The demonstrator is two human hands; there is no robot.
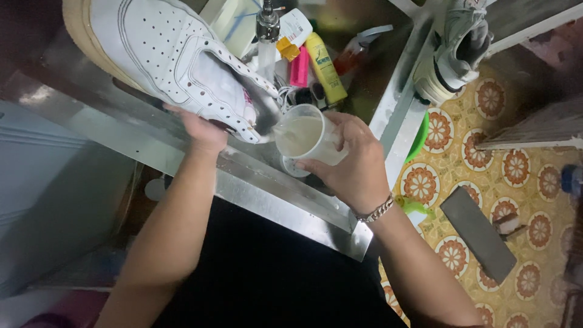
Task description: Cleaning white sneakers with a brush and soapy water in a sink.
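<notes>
My left hand grips a white sneaker from underneath and holds it tilted over the metal sink, toe up to the left. My right hand, with a chain bracelet at the wrist, holds a clear plastic cup of cloudy liquid tipped toward the shoe's opening. The cup's rim is right next to the shoe's tongue. A tap runs water just behind the cup.
A yellow bottle, a pink item, a white bottle and a spray bottle lie in the sink. A grey sneaker rests on the right rim. The patterned tile floor holds a dark flat slab.
</notes>
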